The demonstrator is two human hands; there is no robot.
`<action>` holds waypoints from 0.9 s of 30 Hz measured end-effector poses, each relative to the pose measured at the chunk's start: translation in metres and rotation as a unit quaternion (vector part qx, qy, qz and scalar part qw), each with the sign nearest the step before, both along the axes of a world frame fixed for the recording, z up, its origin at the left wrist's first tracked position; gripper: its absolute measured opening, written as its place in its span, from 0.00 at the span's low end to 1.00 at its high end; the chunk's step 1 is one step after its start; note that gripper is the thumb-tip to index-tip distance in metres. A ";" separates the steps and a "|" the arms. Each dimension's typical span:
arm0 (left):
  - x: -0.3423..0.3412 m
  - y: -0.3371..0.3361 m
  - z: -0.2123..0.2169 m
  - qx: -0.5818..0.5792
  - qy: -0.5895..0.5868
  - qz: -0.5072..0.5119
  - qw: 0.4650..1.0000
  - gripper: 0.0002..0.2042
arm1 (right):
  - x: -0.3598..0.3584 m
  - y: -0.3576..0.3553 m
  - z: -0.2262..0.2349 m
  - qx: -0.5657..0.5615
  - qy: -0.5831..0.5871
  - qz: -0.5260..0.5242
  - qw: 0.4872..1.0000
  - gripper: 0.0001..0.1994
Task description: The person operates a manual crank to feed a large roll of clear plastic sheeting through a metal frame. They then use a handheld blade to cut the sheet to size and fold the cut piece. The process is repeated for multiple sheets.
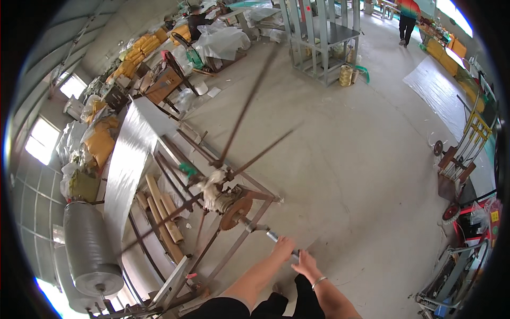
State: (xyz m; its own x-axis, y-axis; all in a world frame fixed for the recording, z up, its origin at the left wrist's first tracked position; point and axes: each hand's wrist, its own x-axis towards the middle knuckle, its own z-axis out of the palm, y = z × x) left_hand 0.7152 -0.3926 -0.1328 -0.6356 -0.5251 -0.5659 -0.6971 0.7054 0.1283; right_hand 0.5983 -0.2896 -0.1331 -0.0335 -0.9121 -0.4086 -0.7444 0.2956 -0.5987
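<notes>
Both of my hands are wrapped round a metal crank handle point(272, 235) in the lower middle. My left hand point(284, 246) is closed on it nearer the machine, and my right hand point(304, 262), a bracelet at its wrist, is closed near its end. The crank joins a rusty toothed wheel point(235, 215) on a winding frame point(255, 210). Beyond the wheel, whitish cloth-like material point(211, 192) is bundled round the hub. Long thin bars point(245, 109) stick out from the hub. A shiny grey sheet point(131, 143) stretches along the frame's left side.
A large wrapped grey roll point(93, 247) hangs at the lower left. Brown tubes point(163, 218) lie inside the frame. Yellow sacks point(101, 139) are piled along the left wall. A metal rack point(324, 48) stands ahead, a hand truck point(462, 151) at right. One person point(408, 18) is at the far right, another point(199, 22) at the far left.
</notes>
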 end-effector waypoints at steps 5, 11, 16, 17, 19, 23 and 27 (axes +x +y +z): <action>0.081 0.064 0.024 0.000 0.000 0.023 1.000 0.11 | 0.044 0.081 0.026 0.197 -0.244 0.012 0.950 0.24; 0.135 0.097 0.179 0.015 0.035 0.006 0.999 0.07 | 0.002 0.236 0.028 0.075 -0.080 -0.082 0.991 0.21; 0.084 0.059 0.307 -0.071 0.206 -0.077 0.973 0.07 | -0.101 0.372 -0.072 0.136 0.077 -0.133 0.979 0.15; 0.072 0.046 0.311 -0.115 0.236 -0.092 0.961 0.07 | -0.117 0.381 -0.070 0.150 0.031 -0.183 0.971 0.14; 0.041 0.022 0.318 -0.200 0.283 -0.119 0.930 0.08 | -0.135 0.369 -0.061 0.152 -0.039 -0.259 0.953 0.13; -0.037 -0.039 0.308 -0.191 0.311 -0.140 0.920 0.08 | -0.146 0.276 -0.023 0.079 -0.147 -0.372 0.913 0.17; -0.125 -0.103 0.247 -0.093 0.198 -0.157 0.963 0.07 | -0.162 0.157 0.015 0.014 -0.131 -0.311 0.941 0.17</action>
State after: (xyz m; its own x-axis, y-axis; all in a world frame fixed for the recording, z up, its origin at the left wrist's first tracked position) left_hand 0.5907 -0.4958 0.1140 -0.9263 -0.3403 -0.1616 -0.3676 0.9104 0.1899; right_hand 0.4360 -0.1327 -0.1182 -0.4532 -0.7379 -0.5000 -0.2503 0.6437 -0.7232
